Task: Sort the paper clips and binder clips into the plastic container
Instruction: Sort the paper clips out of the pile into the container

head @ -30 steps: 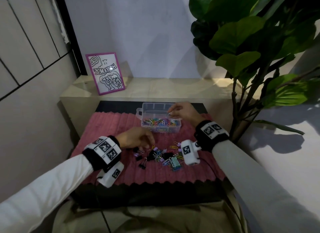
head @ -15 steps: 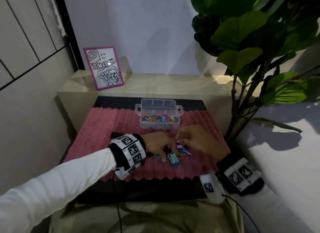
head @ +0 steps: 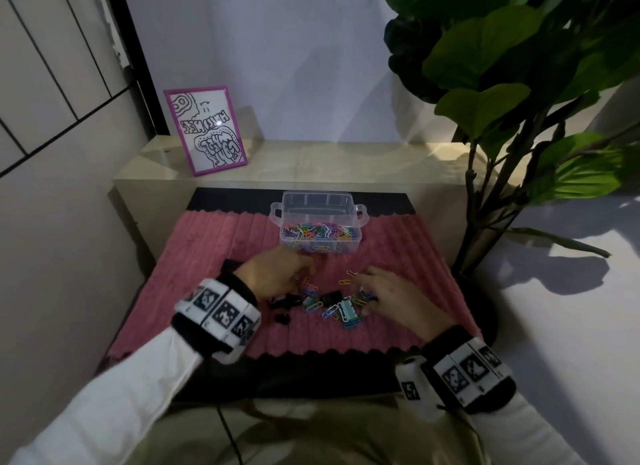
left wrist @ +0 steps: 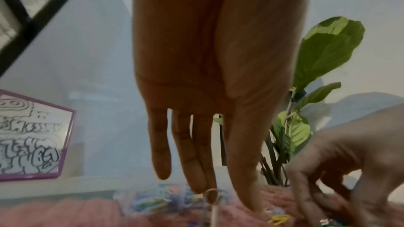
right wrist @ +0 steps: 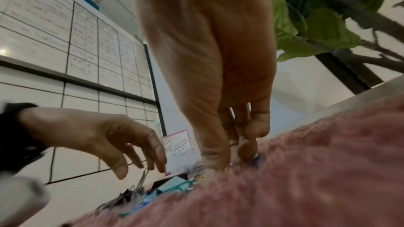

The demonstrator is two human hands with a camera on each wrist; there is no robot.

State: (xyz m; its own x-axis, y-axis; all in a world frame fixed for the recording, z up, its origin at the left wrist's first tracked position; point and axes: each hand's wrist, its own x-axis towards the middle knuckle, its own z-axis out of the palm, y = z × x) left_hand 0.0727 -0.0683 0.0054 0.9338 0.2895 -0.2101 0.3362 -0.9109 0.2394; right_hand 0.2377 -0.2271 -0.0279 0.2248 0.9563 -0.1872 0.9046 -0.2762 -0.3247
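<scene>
Both your hands are down in the loose clip pile (head: 325,303) on the pink mat (head: 207,256).

The pile lies just in front of the plastic container (head: 320,222), whose near compartment holds coloured paper clips. Your left hand (head: 277,272) pinches the wire handle of a binder clip (right wrist: 142,179) with its fingers (left wrist: 196,170). Your right hand (head: 394,300) has thumb and fingers (right wrist: 247,151) pressed together at the mat; what they pinch I cannot tell.

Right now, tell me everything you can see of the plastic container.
The plastic container is a clear, lidless rectangular box with a handle lug at each short end. It stands upright at the far side of the pink mat. Dividers split it; the near compartment holds colourful paper clips, the far ones look empty. Neither hand touches it.
</scene>
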